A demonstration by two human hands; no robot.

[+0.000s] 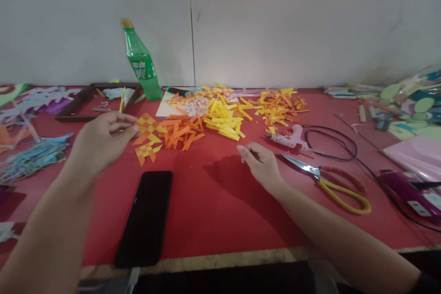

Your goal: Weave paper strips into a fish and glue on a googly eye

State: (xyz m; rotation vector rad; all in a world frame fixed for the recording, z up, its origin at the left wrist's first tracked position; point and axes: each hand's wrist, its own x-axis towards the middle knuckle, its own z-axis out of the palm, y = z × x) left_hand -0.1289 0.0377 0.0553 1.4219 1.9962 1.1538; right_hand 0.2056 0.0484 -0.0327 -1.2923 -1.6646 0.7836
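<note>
My left hand (105,140) is closed in a pinch at the edge of a woven paper piece (148,125), checkered in orange and yellow. Just below it, a smaller woven piece with pointed ends (147,152) lies on the red tabletop (196,211). To the right are loose orange paper strips (181,131) and a heap of yellow paper strips (223,119). My right hand (260,163) hovers over the table with its fingers curled together; whatever is between them, if anything, is hidden. A pink glue gun (291,138) and scissors (324,179) lie beside it.
A black phone (146,218) lies near the front edge. A green bottle (143,64) stands at the back by a dark wooden frame (74,105). Blue strips (37,156) are at left. A black cable (356,154) runs to a purple device (411,195) at right.
</note>
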